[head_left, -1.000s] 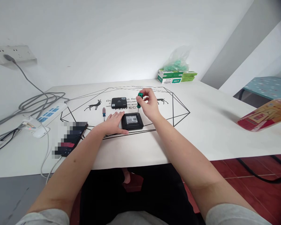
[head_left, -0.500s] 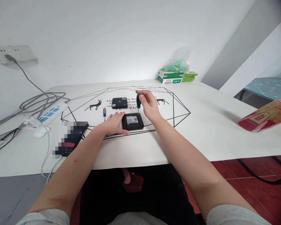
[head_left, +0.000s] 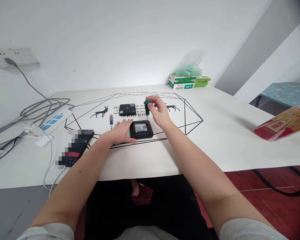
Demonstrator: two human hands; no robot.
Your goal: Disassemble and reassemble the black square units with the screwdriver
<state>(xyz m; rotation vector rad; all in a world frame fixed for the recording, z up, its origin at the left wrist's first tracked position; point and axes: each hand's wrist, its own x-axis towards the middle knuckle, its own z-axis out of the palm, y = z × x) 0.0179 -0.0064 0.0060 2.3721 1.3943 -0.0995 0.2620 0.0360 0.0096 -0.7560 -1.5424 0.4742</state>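
My right hand (head_left: 159, 111) grips the green and black handle of a screwdriver (head_left: 147, 108). The screwdriver stands upright, its tip at the far right corner of a black square box (head_left: 141, 134) with a white label. Against the left side of this box rests my left hand (head_left: 121, 131), its fingers stretched out and thumb along the near edge. Just behind lies a flat black square cover (head_left: 127, 110) with small stickers. A second screwdriver (head_left: 111, 119), with a red and blue handle, lies left of the cover.
A phone (head_left: 77, 150) on a white cable lies near my left forearm. Farther left are a power strip (head_left: 55, 121) and coiled grey cables. Green and white boxes (head_left: 182, 81) stand by the wall under a plastic bag. At right is a red and yellow package (head_left: 282, 123).
The screwdriver handle has turned slightly in my right hand, and its fingers have shifted on it. My left hand and the box stay in place.
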